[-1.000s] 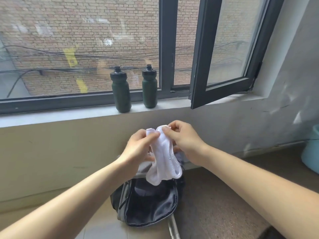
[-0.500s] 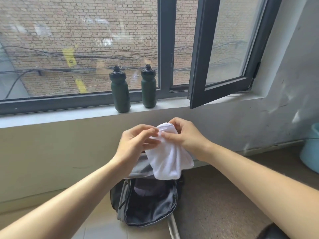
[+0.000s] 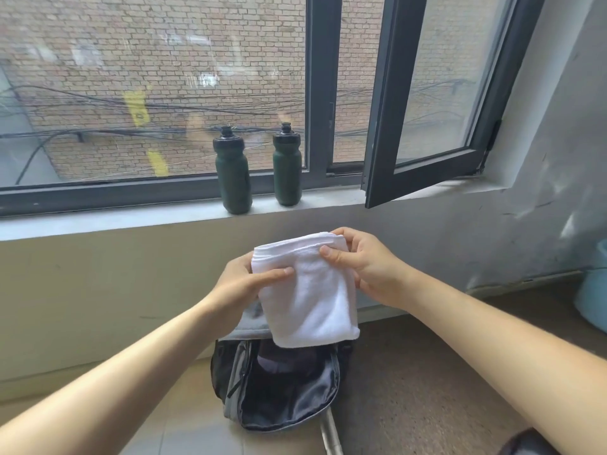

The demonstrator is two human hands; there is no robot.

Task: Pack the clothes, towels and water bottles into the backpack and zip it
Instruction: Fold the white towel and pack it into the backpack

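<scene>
1. Towel [image 3: 308, 297], white and folded into a thick rectangle, is held in the air by both hands, in front of the wall [image 3: 98, 290] under the window.
2. The left hand [image 3: 243, 284] pinches its upper left part: the thumb lies flat across the front and the other fingers are hidden behind the cloth.
3. The right hand [image 3: 364, 267] pinches the upper right corner, with the thumb on the front and the fingers curled over the top edge.
4. Below the hands, the backpack [image 3: 279, 399] lies on the floor [image 3: 427, 389] against the wall. Its main compartment is unzipped and wide open, showing dark lining. The lower end of the towel hangs over its back rim; I cannot tell if they touch.
5. Two dark green water bottles [image 3: 234, 177] with black caps stand upright on the window sill [image 3: 131, 221], near each other but not touching.
6. Right of them a window sash [image 3: 427, 93] stands open into the room.
7. A light blue container [image 3: 594, 300] is partly visible at the right edge.
</scene>
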